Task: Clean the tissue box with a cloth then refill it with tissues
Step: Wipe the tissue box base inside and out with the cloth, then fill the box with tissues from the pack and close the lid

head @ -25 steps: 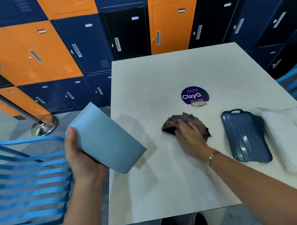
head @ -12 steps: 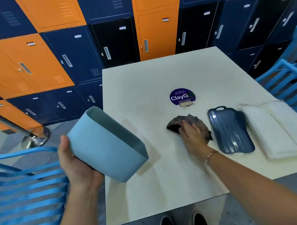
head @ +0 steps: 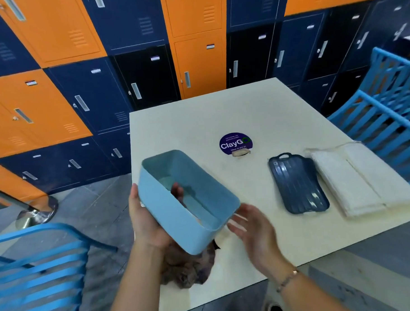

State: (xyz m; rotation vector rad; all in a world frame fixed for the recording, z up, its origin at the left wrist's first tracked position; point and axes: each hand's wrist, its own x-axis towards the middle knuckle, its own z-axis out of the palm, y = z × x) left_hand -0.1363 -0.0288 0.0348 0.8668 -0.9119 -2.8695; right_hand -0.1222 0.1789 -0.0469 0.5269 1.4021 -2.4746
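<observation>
My left hand (head: 143,220) grips the empty light blue tissue box (head: 176,217) from underneath and holds it tilted above the table's near left corner. Its open side faces me, and fingertips show through the slot in its bottom. Just off the box's near right corner is my right hand (head: 254,228), blurred, fingers spread and holding nothing. The dark mottled cloth (head: 187,267) sits bunched below the box by the table's front edge, partly hidden by the box and my left wrist. The dark blue lid (head: 299,184) and a stack of white tissues (head: 355,179) lie on the right.
The cream table (head: 198,122) carries a round purple ClayGo sticker (head: 236,143) near its middle. Blue slatted chairs stand at the left (head: 37,275) and the right (head: 390,114). Orange and navy lockers fill the background, and a stanchion base (head: 35,213) stands on the floor at left.
The box has swung from the left in over the table, its open side now towards me. My right hand has left the cloth, which now lies near the front edge under the box.
</observation>
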